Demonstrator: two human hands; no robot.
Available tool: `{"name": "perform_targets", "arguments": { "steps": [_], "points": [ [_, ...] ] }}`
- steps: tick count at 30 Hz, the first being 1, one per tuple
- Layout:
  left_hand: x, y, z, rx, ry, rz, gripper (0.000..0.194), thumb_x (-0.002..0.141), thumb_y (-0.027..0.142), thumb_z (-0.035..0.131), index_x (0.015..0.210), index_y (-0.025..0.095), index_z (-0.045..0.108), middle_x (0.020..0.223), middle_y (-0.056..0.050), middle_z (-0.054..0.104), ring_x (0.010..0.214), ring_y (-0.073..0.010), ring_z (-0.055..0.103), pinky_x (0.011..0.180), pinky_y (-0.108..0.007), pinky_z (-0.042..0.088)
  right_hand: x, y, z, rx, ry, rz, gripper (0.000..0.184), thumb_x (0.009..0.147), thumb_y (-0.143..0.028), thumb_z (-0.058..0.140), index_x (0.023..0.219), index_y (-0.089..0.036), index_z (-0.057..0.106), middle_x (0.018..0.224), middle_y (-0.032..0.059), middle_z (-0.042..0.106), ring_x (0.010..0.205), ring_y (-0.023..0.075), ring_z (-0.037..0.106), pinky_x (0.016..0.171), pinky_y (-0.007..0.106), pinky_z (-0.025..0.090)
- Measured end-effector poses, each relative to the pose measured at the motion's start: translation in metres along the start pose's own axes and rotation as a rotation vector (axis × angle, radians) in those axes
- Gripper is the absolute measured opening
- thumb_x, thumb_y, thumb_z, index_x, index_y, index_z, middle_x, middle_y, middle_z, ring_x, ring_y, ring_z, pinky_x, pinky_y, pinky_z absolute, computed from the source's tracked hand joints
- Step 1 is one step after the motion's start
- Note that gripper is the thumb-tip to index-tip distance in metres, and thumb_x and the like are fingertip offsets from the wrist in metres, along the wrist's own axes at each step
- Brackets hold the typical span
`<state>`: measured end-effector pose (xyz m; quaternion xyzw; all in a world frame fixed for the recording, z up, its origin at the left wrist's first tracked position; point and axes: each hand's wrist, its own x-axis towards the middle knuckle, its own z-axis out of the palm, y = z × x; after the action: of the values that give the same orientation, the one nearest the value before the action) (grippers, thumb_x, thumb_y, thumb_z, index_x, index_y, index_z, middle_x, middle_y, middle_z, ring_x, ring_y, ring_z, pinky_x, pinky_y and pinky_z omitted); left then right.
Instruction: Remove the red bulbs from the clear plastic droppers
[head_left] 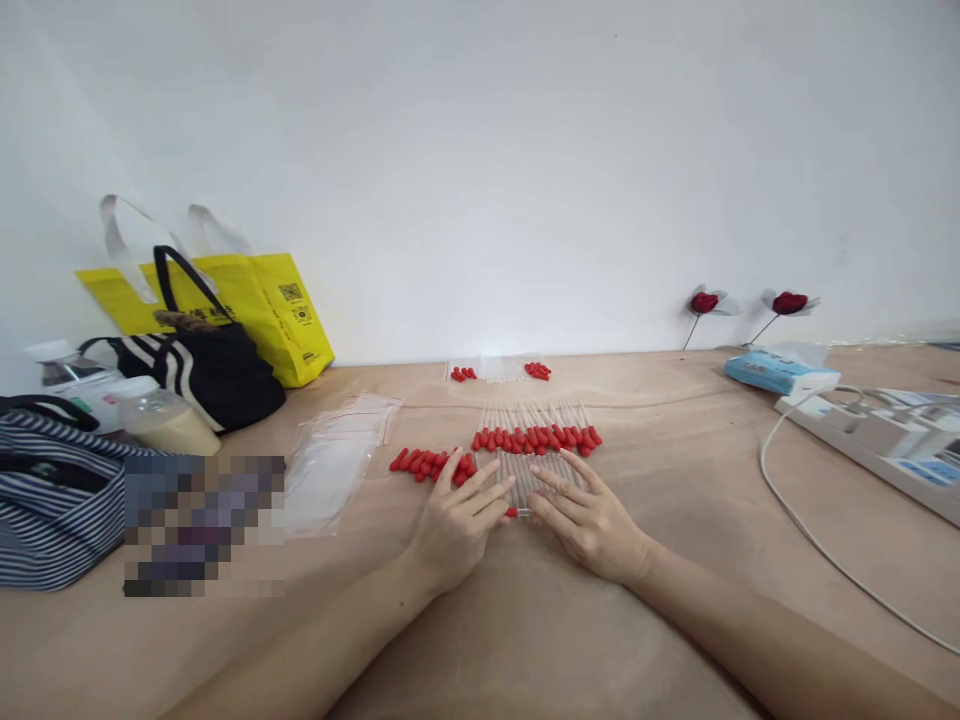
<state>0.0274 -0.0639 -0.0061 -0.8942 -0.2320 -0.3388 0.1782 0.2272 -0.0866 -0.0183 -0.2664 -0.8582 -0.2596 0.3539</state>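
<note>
1. Two hands, left hand (465,518) and right hand (589,522), over clear tubes (519,472) on the counter (487,630). Fingers spread; cannot tell whether either pinches anything.
2. Tubes could roll out of line; cause: fingers dragging sideways.
3. Loose red bulbs (427,463), beside left fingers, could scatter if brushed.
4. Red-tipped row (534,439) beyond: fingertips overreaching could skew it.

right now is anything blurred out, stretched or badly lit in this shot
Head view: light is soft, with no hard shadow on the wall; head view: coarse mosaic blocks hide something at left; head view: the power strip near the right edge looks stretched; head view: pale, thin stems between the fingers are hard to tell apart.
</note>
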Motion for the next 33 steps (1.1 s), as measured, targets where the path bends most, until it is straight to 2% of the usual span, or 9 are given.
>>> {"name": "perform_targets", "arguments": {
  "steps": [5,8,11,16,18,21,24,28,33],
  "points": [
    [-0.007,-0.01,-0.009,0.023,-0.018,-0.095,0.022,0.084,0.012,0.039,0.081,0.019,0.06,0.103,-0.002,0.064,0.105,-0.019,0.052,0.097,-0.045,0.025,-0.007,0.006,-0.005,-0.013,0.02,0.077,0.02,0.084,-0.007,0.04,0.093,-0.012,0.057,0.08,0.0056,0.066,0.103,0.0208,0.053,0.096,0.048,0.032],
    [-0.008,-0.016,-0.015,0.01,0.003,-0.191,0.019,0.084,0.017,0.042,0.082,0.018,0.06,0.095,-0.005,0.064,0.095,-0.0196,0.055,0.084,-0.039,0.039,-0.009,0.008,-0.007,-0.047,0.028,0.21,0.019,0.084,-0.014,0.044,0.099,-0.013,0.057,0.067,0.0038,0.063,0.074,0.0162,0.06,0.075,0.036,0.046],
    [-0.006,-0.023,-0.018,-0.067,0.055,-0.343,0.021,0.085,0.022,0.039,0.089,0.017,0.06,0.083,-0.006,0.058,0.079,-0.0153,0.055,0.07,-0.029,0.046,-0.01,0.01,-0.006,-0.014,-0.004,0.357,0.027,0.085,-0.018,0.041,0.109,-0.012,0.054,0.064,0.0038,0.057,0.059,0.0128,0.055,0.056,0.025,0.046],
    [-0.01,-0.054,-0.023,-0.054,0.076,-0.655,0.027,0.081,0.023,0.038,0.095,0.015,0.059,0.085,-0.007,0.05,0.079,-0.0163,0.054,0.073,-0.03,0.046,-0.018,0.022,-0.002,0.051,-0.106,0.579,0.037,0.084,-0.016,0.033,0.117,-0.011,0.047,0.078,0.0079,0.051,0.066,0.0152,0.054,0.061,0.027,0.049],
    [-0.014,-0.067,-0.026,-0.078,0.024,-0.786,0.028,0.078,0.024,0.04,0.097,0.014,0.058,0.085,-0.007,0.051,0.077,-0.0168,0.055,0.073,-0.031,0.046,-0.022,0.028,-0.001,0.074,-0.131,0.619,0.034,0.082,-0.014,0.033,0.111,-0.012,0.051,0.077,0.0077,0.05,0.067,0.0161,0.054,0.065,0.03,0.049],
    [-0.018,-0.081,-0.029,-0.175,-0.064,-0.943,0.031,0.072,0.027,0.045,0.098,0.013,0.054,0.077,-0.004,0.054,0.065,-0.0144,0.055,0.062,-0.027,0.048,-0.028,0.033,0.001,0.094,-0.131,0.653,0.029,0.08,-0.013,0.035,0.102,-0.014,0.054,0.08,0.0081,0.05,0.071,0.0175,0.054,0.068,0.032,0.048],
    [-0.021,-0.086,-0.028,-0.219,-0.076,-1.011,0.029,0.068,0.031,0.049,0.091,0.015,0.052,0.069,0.0,0.056,0.058,-0.0125,0.054,0.056,-0.024,0.046,-0.031,0.034,0.003,0.09,-0.145,0.66,0.027,0.078,-0.011,0.035,0.097,-0.015,0.054,0.084,0.0092,0.051,0.074,0.0182,0.054,0.069,0.033,0.048],
    [-0.023,-0.09,-0.025,-0.238,-0.093,-1.043,0.025,0.066,0.038,0.051,0.077,0.016,0.054,0.066,-0.001,0.059,0.057,-0.0132,0.054,0.057,-0.025,0.045,-0.032,0.031,0.007,0.061,-0.19,0.65,0.026,0.077,-0.007,0.034,0.093,-0.013,0.054,0.084,0.0095,0.049,0.075,0.0177,0.053,0.069,0.031,0.047],
    [-0.023,-0.095,-0.029,-0.295,-0.103,-1.116,0.035,0.067,0.047,0.048,0.079,0.016,0.06,0.072,-0.004,0.065,0.067,-0.0172,0.06,0.064,-0.026,0.046,-0.031,0.028,0.01,0.022,-0.163,0.612,0.027,0.075,-0.005,0.035,0.092,-0.015,0.053,0.082,0.0085,0.049,0.07,0.0164,0.053,0.062,0.028,0.046]
  ]
}}
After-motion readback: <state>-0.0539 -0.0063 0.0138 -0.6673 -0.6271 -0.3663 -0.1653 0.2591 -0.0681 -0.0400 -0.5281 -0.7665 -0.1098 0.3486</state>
